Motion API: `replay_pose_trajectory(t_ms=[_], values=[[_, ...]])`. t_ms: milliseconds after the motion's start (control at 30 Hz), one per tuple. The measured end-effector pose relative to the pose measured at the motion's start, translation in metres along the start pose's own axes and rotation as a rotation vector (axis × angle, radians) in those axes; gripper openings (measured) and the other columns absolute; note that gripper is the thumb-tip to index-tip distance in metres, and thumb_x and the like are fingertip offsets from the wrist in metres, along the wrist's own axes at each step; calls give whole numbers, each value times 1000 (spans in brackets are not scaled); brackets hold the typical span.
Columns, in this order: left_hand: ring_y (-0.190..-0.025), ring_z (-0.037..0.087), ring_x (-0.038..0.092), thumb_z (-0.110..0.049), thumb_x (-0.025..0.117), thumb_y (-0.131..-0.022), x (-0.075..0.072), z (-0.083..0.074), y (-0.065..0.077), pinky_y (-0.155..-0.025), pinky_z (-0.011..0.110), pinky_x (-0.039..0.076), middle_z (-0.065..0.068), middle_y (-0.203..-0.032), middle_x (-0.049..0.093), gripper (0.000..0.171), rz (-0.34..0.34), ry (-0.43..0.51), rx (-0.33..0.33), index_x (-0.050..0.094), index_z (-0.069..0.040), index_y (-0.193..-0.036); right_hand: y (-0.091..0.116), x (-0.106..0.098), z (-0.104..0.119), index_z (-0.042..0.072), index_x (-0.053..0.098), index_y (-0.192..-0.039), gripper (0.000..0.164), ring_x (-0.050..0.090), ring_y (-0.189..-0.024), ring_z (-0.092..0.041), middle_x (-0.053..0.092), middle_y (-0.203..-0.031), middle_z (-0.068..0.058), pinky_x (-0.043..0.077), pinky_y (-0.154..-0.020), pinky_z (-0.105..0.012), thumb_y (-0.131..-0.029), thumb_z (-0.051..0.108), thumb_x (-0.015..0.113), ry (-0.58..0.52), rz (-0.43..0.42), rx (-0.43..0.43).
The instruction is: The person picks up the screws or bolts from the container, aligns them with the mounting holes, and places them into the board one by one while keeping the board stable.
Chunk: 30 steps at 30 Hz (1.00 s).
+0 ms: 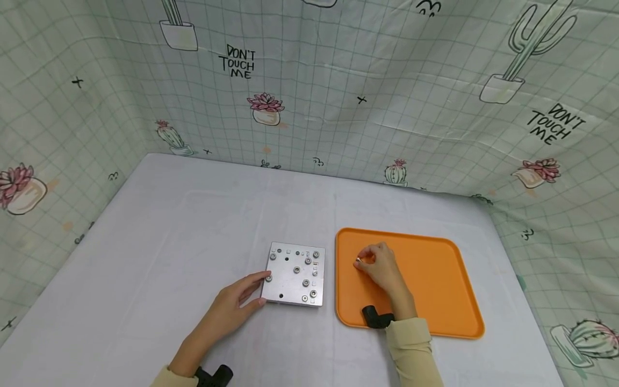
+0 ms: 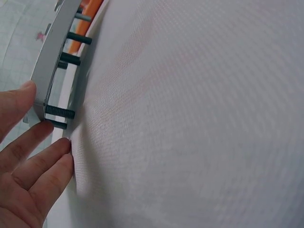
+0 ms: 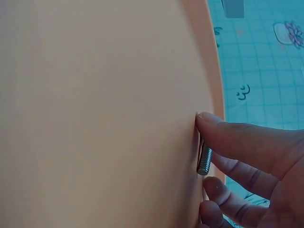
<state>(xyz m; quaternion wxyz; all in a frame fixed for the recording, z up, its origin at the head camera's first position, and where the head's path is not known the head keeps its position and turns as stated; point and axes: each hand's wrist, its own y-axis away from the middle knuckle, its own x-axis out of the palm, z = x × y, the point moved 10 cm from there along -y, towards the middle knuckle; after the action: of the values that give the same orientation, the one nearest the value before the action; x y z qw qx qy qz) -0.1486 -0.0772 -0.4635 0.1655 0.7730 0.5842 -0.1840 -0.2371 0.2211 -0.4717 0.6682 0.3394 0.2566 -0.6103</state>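
Observation:
A silver metal plate (image 1: pixel 287 282) lies on the white-covered table, with several round-headed bolts set in its top. In the left wrist view, dark threaded shanks (image 2: pixel 60 111) stick out beneath the plate. My left hand (image 1: pixel 237 302) holds the plate's near left corner, thumb and forefinger at its edges. Over the left part of the orange tray (image 1: pixel 420 279), my right hand (image 1: pixel 384 267) pinches a small metal bolt (image 3: pixel 205 159) between thumb and fingers. Its threaded shank shows in the right wrist view, while the fingers hide its head.
The tray's raised rim stands a little to the right of the plate. White cloth (image 1: pixel 193 231) covers the table. A printed grid curtain (image 1: pixel 309 70) hangs behind and at both sides. A black wrist device (image 1: pixel 377 317) hangs over the tray's near rim.

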Motion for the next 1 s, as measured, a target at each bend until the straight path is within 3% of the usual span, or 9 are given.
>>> replay_pose_trajectory(t_ms=[267, 733, 1000], values=[[-125, 29, 49, -6, 69, -82, 1, 0, 0, -103, 33, 44, 13, -139, 48, 53, 2, 3, 7, 52, -14, -132, 0, 0, -1, 3, 62, -84, 14, 40, -93, -29, 48, -97, -15, 32, -70, -29, -82, 14, 71, 3, -8, 11], [-124, 30, 50, -5, 69, -82, -1, -3, 1, -102, 34, 45, 14, -138, 49, 53, -6, 2, 46, 52, -12, -131, 3, -2, 3, 3, 63, -84, 17, 42, -98, -30, 50, -99, -15, 40, -77, -35, -85, 19, 68, 43, 8, 19], [-123, 31, 51, -9, 68, -83, -1, -4, 0, -100, 34, 46, 16, -138, 49, 51, -14, -14, 65, 52, -11, -131, 8, -4, 9, 4, 61, -85, 16, 44, -94, -27, 52, -99, -12, 40, -75, -32, -87, 19, 66, 47, 0, 7]])
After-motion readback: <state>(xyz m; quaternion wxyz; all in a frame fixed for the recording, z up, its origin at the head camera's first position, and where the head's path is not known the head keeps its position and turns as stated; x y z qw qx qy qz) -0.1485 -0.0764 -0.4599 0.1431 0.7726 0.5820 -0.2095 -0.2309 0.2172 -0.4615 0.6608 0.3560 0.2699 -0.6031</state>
